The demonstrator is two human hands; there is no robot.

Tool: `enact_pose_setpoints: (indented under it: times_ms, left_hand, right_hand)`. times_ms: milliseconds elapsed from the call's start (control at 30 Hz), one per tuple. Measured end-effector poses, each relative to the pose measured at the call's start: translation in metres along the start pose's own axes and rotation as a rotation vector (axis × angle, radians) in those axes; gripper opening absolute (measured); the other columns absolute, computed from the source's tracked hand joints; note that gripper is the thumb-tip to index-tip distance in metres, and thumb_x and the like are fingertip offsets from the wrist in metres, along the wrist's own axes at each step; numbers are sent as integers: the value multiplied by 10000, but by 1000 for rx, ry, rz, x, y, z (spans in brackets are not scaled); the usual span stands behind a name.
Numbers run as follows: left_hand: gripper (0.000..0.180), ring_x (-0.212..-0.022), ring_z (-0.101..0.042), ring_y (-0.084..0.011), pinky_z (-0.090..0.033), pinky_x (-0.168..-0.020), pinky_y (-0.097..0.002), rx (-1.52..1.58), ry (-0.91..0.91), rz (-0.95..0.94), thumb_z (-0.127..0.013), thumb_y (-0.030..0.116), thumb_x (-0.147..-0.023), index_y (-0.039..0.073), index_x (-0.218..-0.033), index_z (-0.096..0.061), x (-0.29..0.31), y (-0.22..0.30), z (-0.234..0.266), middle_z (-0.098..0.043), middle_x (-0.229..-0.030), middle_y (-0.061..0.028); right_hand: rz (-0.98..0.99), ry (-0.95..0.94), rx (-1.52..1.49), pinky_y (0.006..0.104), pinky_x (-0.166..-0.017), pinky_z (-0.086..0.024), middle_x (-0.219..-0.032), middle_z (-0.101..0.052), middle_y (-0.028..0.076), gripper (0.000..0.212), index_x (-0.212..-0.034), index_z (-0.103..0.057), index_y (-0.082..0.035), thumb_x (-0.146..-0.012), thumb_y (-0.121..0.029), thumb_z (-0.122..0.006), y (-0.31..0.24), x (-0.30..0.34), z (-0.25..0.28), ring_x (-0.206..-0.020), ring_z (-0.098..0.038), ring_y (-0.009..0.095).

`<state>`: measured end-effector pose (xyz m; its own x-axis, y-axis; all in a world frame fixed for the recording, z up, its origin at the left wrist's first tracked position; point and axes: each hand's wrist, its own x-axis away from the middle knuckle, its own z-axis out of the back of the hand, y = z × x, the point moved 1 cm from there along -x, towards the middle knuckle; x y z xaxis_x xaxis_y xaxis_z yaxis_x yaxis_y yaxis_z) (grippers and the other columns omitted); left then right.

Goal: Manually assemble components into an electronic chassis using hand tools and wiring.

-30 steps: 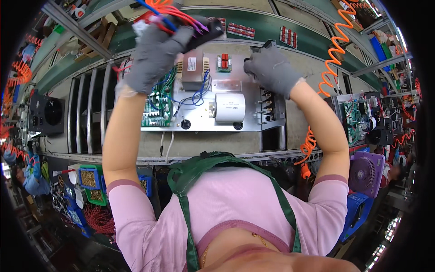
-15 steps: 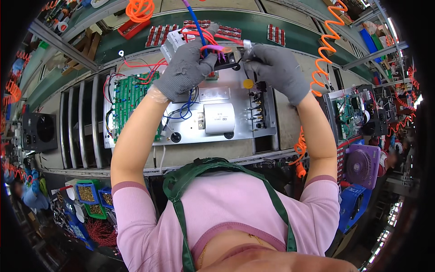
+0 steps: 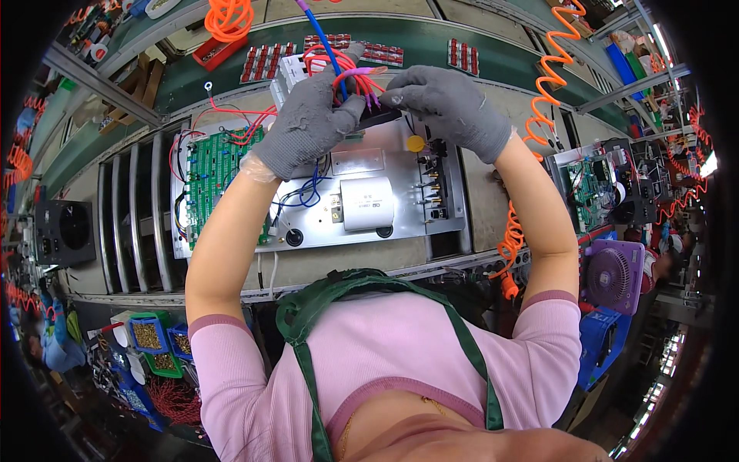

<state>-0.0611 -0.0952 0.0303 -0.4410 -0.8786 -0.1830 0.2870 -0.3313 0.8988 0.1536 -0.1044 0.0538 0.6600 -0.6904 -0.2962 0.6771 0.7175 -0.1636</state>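
Note:
My left hand, in a grey glove, is closed around a bundle of red wires with purple sleeves at their ends. A thick blue cable runs up out of the same bundle. My right hand, also gloved, has its fingertips pinched beside a black part; what lies between them is hidden. Below both hands is a metal chassis. It carries a green circuit board on the left, a white cylinder in the middle and a yellow disc near its right end.
Red-topped parts stand in groups on a green belt beyond the chassis. Orange coiled hoses hang at the right. Metal rollers lie left of the chassis. A second unit and a purple fan are farther right.
My right hand has moved slightly left, closer to the left hand and the black part. A clear-tipped red wire end at its fingers no longer shows. The view has shifted a little.

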Motion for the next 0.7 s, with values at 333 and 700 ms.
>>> enact_pose_setpoints:
  times_ms: [333, 700]
  left_hand:
    - [567, -708, -604, -105, -510, -667, -273, -78, -42, 37, -578, 121, -875, 61, -1413, -411, -1, -5, 0, -641, -844, -59]
    - [584, -687, -566, -91, -492, -660, -262, -144, -23, 36, -592, 127, -868, 58, -1418, -409, -2, -11, 1, -603, -789, -22]
  right_hand:
    - [-40, 74, -317, 341, -750, -530, -947, -668, 84, 220, -973, -670, -55, -755, -71, -681, 14, 5, 3, -870, -650, 262]
    - [-636, -60, -937, 304, -778, -519, -905, -644, 82, 277, -1070, -655, -27, -797, -11, -608, 10, 4, 8, -873, -639, 201]
